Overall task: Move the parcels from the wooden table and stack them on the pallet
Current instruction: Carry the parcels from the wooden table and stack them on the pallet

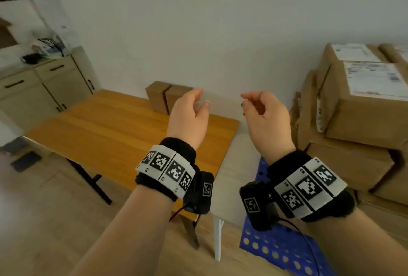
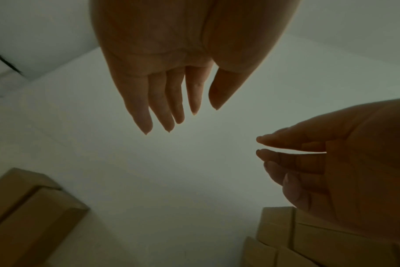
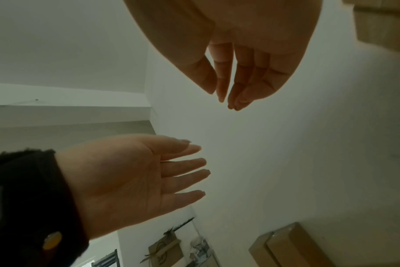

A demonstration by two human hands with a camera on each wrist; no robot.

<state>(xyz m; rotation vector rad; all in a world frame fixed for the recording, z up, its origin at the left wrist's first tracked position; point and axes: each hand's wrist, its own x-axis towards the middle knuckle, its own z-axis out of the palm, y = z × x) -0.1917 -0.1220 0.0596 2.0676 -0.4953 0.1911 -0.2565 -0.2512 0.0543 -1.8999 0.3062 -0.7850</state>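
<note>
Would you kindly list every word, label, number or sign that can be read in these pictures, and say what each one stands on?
No text can be read.
Shipping labels on the stacked parcels: printed lines, too blurred to read.
Wrist bands: black-and-white square code markers with tiny characters beside them, too small to read.
Two parcels on the wooden table: no print visible.
Wrist views: no text.
</note>
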